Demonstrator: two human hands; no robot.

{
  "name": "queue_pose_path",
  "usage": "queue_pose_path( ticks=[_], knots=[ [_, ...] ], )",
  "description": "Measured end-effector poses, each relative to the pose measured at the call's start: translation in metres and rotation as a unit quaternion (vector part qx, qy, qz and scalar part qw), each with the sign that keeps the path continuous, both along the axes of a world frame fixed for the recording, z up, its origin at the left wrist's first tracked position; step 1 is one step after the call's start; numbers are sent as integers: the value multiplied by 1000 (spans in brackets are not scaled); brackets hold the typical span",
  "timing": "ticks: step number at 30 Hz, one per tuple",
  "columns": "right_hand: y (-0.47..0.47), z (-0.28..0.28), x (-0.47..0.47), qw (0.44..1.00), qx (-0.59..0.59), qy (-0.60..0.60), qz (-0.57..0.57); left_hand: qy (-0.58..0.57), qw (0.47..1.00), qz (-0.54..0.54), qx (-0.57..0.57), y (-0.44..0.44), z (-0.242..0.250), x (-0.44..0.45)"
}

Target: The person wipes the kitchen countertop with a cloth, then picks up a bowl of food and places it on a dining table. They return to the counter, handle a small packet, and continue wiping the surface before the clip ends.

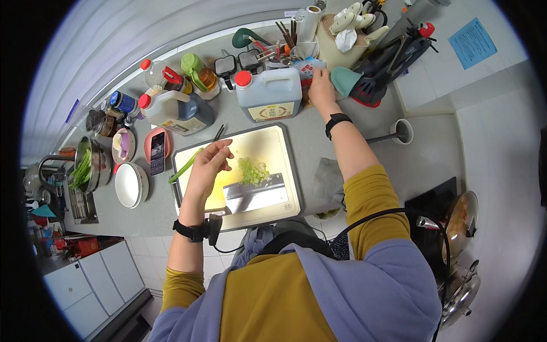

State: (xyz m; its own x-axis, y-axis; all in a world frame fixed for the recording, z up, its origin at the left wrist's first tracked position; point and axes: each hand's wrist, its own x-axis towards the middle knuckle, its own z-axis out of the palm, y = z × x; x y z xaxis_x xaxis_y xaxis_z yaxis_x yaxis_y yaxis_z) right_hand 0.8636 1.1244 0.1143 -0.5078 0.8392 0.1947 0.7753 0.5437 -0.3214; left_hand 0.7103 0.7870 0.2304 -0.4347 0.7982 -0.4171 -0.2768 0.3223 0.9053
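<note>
My left hand [212, 164] hovers over the left part of a cutting board [290, 179], fingers apart and holding nothing. My right hand [321, 87] reaches to the back of the counter, its fingertips at a blue-and-white packet [310, 68] behind a large jug with a red cap [268, 92]; whether they grip it is not clear. On the board, chopped green vegetable [252, 171] lies in a small heap against the blade of a cleaver [256, 196]. A green stalk [186, 166] lies across the board's left edge, and dark chopsticks [219, 133] rest at its back edge.
Left of the board are a phone [157, 153] on a pink dish, stacked white bowls [127, 186] and a metal bowl of greens [83, 169]. A second red-capped jug [177, 112] stands behind. To the right are a cup with a ladle [401, 131], a grey cloth [329, 179] and a lidded pan [463, 222].
</note>
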Motion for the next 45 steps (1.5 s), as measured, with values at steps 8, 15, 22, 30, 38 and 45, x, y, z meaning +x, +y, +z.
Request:
queue_pose_path(
  ticks=[8, 15, 22, 30, 38, 45],
  knots=[
    [6, -7, 11, 991, 84, -42, 91, -18, 999, 20, -22, 4, -4, 15],
    [-21, 20, 44, 989, 34, -54, 131, -25, 999, 9, -17, 21, -3, 18],
    [-44, 47, 99, 995, -53, 37, 70, -32, 999, -2, -16, 30, -3, 15],
    [-25, 15, 142, 958, -192, 193, -92, -37, 999, -25, -9, 30, -7, 17],
    [24, -8, 124, 922, -231, 224, -216, -34, 999, -12, -31, 19, -7, 15],
    [33, -1, 106, 834, -355, 363, -217, -48, 999, 6, -22, 8, -11, 11]
  ],
)
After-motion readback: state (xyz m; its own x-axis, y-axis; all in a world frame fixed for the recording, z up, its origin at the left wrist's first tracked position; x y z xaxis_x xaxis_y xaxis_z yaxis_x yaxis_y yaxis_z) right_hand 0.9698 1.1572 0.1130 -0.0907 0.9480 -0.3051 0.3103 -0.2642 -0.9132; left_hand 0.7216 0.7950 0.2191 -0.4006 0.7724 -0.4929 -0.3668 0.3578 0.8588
